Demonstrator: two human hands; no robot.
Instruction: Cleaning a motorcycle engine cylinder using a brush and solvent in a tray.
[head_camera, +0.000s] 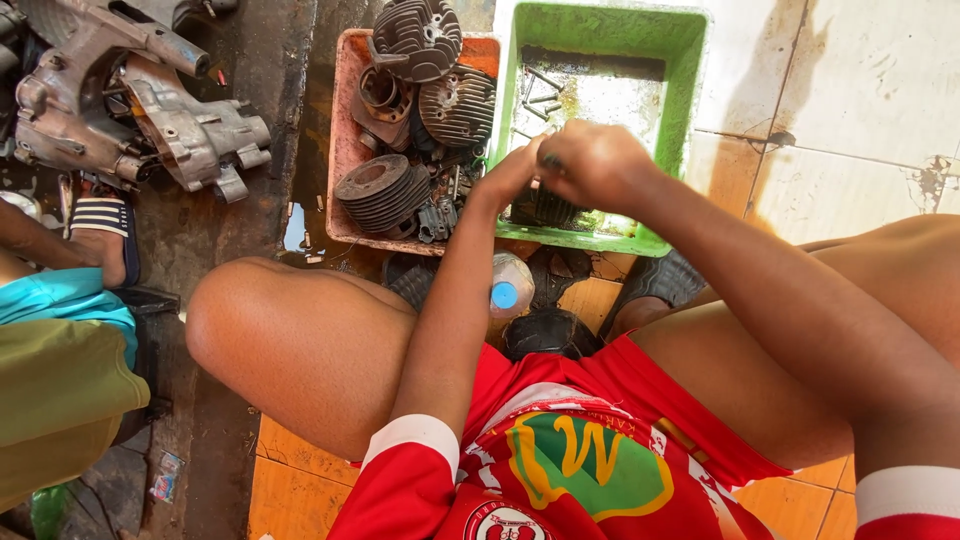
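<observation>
Head view shows both hands meeting over the green plastic tub (690, 90). Right hand (600, 165) is closed in a fist around a small dark part (551, 160), left hand (510, 178) pinching it from beside. Below them in the tub sits a dark finned engine cylinder (545, 208). Left of the tub, an orange tray (345, 150) holds more finned cylinders.

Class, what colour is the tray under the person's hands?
Green, with a wet, grimy pale floor; the tray shows best in the head view.
</observation>
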